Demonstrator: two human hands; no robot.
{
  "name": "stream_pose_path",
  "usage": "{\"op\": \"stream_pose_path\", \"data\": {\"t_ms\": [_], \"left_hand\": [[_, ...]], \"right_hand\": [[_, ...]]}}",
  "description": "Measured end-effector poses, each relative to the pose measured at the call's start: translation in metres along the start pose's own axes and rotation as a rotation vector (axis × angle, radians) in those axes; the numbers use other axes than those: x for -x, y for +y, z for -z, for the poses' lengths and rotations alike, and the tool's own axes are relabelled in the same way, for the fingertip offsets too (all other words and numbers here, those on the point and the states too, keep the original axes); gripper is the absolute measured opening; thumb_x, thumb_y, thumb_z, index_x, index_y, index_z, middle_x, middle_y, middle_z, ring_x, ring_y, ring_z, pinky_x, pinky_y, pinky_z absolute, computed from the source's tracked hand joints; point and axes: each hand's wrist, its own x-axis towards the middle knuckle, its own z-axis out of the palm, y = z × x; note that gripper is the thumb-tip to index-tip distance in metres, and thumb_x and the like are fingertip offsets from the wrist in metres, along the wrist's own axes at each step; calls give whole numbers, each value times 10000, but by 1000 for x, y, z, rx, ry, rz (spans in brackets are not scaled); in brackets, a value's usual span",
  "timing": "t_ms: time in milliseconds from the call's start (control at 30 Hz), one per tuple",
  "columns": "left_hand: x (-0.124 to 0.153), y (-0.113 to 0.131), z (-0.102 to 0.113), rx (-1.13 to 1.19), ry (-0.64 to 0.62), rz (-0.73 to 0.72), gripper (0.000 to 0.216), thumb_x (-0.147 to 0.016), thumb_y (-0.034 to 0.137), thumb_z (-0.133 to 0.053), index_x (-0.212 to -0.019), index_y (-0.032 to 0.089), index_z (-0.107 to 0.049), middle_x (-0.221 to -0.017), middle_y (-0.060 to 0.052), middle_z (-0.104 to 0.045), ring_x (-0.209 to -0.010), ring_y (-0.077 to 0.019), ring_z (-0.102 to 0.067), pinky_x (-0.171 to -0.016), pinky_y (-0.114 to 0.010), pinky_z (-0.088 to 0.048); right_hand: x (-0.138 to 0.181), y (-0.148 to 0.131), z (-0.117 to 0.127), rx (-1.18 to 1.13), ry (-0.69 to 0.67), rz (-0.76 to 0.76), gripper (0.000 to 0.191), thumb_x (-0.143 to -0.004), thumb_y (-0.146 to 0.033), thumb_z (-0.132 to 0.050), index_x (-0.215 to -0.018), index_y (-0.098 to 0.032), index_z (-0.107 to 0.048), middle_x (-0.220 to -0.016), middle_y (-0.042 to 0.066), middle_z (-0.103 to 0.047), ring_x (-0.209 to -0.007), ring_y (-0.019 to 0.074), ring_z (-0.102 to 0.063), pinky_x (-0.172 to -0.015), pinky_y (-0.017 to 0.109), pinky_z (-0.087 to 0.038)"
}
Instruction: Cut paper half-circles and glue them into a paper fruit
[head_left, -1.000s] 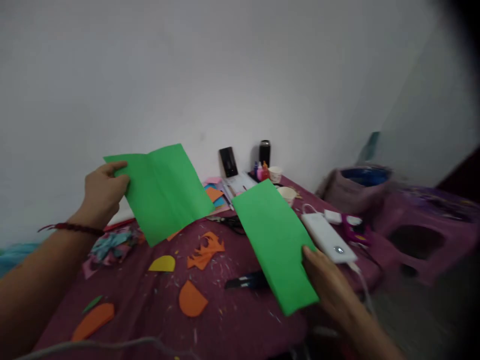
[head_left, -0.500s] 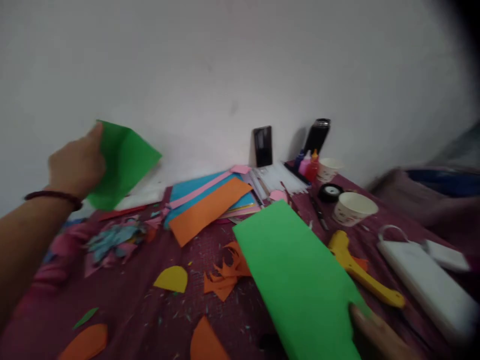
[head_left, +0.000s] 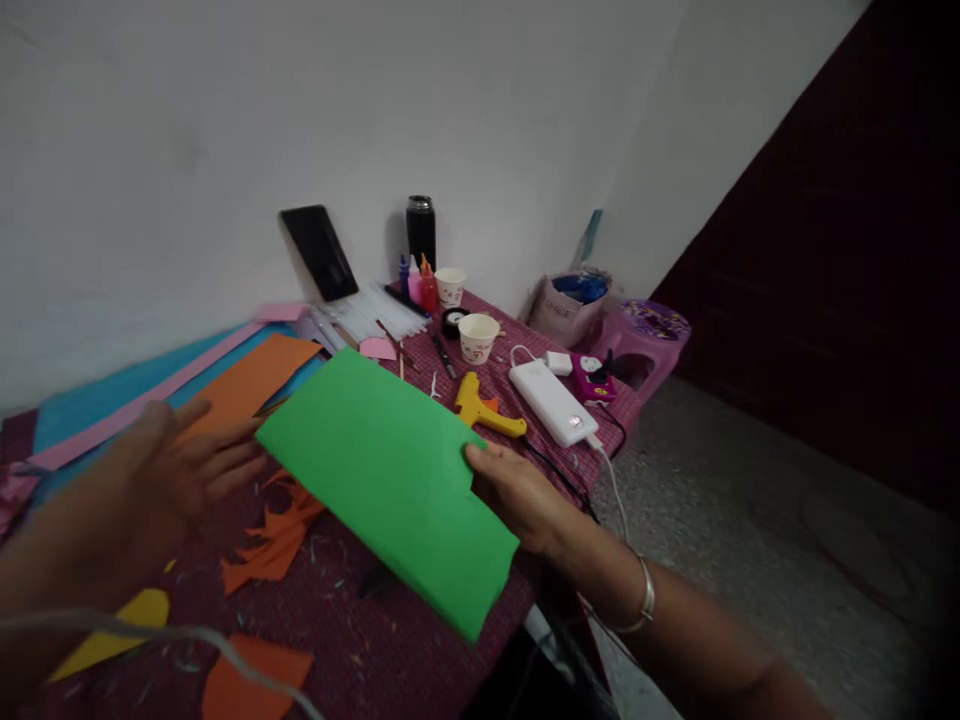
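A large green paper sheet (head_left: 390,480), with a notch cut in its right side, is held over the table in my right hand (head_left: 517,490). The thumb lies on top of the sheet and the other fingers go underneath. To its left, my left hand (head_left: 172,460) is open with fingers stretched toward the sheet's left corner, holding nothing. Beneath that hand lies an orange paper strip (head_left: 259,375) on blue sheets (head_left: 112,385). Cut orange scraps (head_left: 274,535) are partly covered by the green sheet. A yellow glue gun (head_left: 484,408) lies just beyond my right hand.
Behind are paper cups (head_left: 478,338), paint bottles (head_left: 428,290), a black flask (head_left: 421,232) and a phone (head_left: 319,250) against the wall. A white power bank (head_left: 553,402) with cables sits near the right edge. A pale cable (head_left: 187,632) crosses the lower left foreground.
The view has swung right. My left hand no longer holds the smaller green piece and has come down beside the large sheet. My right hand still grips that sheet.
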Motion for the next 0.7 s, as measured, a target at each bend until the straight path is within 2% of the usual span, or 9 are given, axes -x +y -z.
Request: {"op": "stream_pose_path", "data": {"t_ms": [67, 133, 200, 267, 367, 500, 600, 700], "left_hand": [[37, -13, -24, 78, 36, 52, 343, -850, 487, -483, -1026, 214, -593, -1076, -107, -707, -1202, -312, -548, -1083, -538, -337], [74, -23, -45, 151, 60, 86, 339, -854, 430, -482, -1057, 199, -627, -1130, -109, -693, -1211, -294, -544, -1046, -472, -421], [103, -34, -64, 197, -113, 112, 305, -792, 297, -577, -1076, 221, -657, -1185, -91, -678, -1202, -302, -553, -956, -434, -517], [123, -45, -79, 211, -72, 74, 308, -698, 145, -652, -994, 218, -698, -1100, -81, -717, -1130, -314, -605, -856, -408, -578], [139, -53, -92, 238, 23, 9, 312, -681, 63, -677, -953, 211, -710, -1032, -43, -744, -1098, -291, -630, -862, -386, -576], [146, -47, -85, 300, 76, -71, 303, -716, 38, -658, -976, 186, -708, -1002, -53, -755, -1073, -270, -646, -857, -358, -574], [149, -37, -63, 302, 56, -156, 347, -745, 21, -614, -1033, 198, -692, -1005, -40, -756, -1008, -248, -677, -798, -332, -593], [150, -26, -36, 269, 82, -173, 329, -758, 36, -603, -1044, 175, -686, -924, -40, -767, -841, -241, -717, -710, -328, -612]], "right_hand": [[4, -4, -1, 28, -6, 47, 427, -723, -531, -707, -933, -165, -635, -907, 77, -724, -902, 233, -669, -797, 379, -529], [8, -6, -4, 40, -7, 74, 435, -718, -543, -702, -931, -170, -631, -921, 76, -722, -910, 237, -664, -790, 382, -531], [10, -6, -9, 52, -8, 98, 440, -708, -554, -700, -935, -184, -627, -925, 63, -724, -904, 236, -664, -777, 378, -533], [13, -4, -15, 76, -12, 120, 437, -707, -562, -694, -945, -202, -621, -927, 46, -725, -886, 228, -665, -760, 367, -534], [19, -3, -19, 137, -37, 132, 422, -742, -576, -650, -961, -218, -608, -931, 37, -725, -836, 206, -671, -731, 345, -533], [31, -7, -13, 268, -88, 142, 439, -843, -593, -500, -1022, -202, -591, -946, 68, -723, -770, 176, -682, -717, 327, -529], [38, -8, -5, 419, -102, 190, 428, -912, -530, -406, -1104, -186, -571, -1010, 101, -707, -803, 177, -685, -745, 345, -531], [39, -7, 4, 637, -79, 268, 345, -927, -413, -411, -1111, -171, -574, -1014, 107, -692, -827, 185, -673, -757, 358, -526]]}}
